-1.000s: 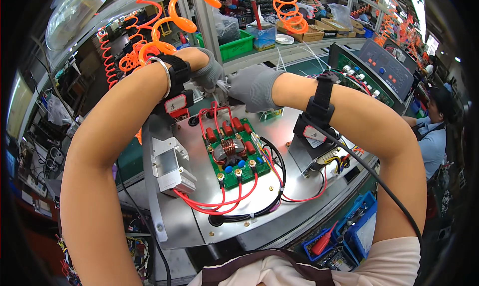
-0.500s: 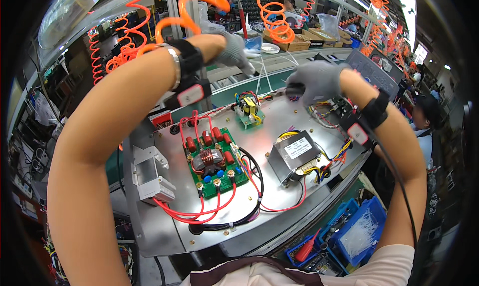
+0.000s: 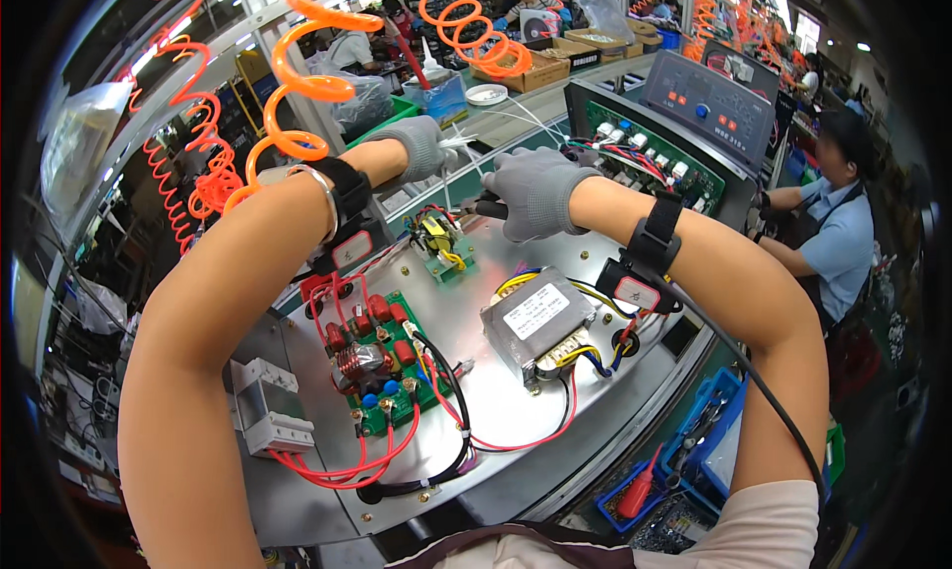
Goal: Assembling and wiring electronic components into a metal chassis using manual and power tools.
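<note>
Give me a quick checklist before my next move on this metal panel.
1. Left hand gloved, at white wires: ok.
2. Right hand gripping a dark tool handle: ok.
3. Tool tip seated: cannot tell, hidden.
4. Transformer flat on the panel: ok.
5. Red leads off the green board overhang the panel's near edge: not ok.
6. Wrist straps on both arms: ok.

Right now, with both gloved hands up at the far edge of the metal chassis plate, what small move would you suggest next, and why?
Probably bring the right hand with its black-handled tool down toward the small yellow-wired board. The tool's tip already points that way, the board lies just below it, and the left hand grips white cable ties above.
</note>
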`<state>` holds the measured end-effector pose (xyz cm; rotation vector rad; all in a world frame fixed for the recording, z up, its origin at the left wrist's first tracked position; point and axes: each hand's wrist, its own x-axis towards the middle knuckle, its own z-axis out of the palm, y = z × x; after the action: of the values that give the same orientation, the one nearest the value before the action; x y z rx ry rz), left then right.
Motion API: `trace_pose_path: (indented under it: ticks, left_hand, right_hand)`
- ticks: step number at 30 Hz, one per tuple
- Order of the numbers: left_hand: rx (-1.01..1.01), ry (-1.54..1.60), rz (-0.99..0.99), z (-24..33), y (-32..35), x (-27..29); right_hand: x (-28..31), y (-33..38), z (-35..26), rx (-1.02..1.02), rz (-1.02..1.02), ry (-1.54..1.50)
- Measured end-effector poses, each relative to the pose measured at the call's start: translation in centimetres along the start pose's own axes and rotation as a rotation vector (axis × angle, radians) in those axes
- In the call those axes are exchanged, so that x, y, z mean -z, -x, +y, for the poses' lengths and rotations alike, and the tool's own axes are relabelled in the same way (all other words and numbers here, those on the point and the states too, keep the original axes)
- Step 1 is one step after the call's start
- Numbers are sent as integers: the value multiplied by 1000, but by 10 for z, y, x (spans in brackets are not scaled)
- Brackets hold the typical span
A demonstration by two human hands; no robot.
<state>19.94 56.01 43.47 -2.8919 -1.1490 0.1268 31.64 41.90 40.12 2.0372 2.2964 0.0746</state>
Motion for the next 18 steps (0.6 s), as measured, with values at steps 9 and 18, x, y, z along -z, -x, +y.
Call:
trace_pose_path:
  ticks: [9, 18]
  left_hand:
    - [-36, 90, 96, -5, -1, -7]
    - [-11, 2, 178, 2, -5, -3]
  right_hand:
    - [-8, 1, -6, 7, 26, -93]
    - [7, 9, -6, 86, 125, 78]
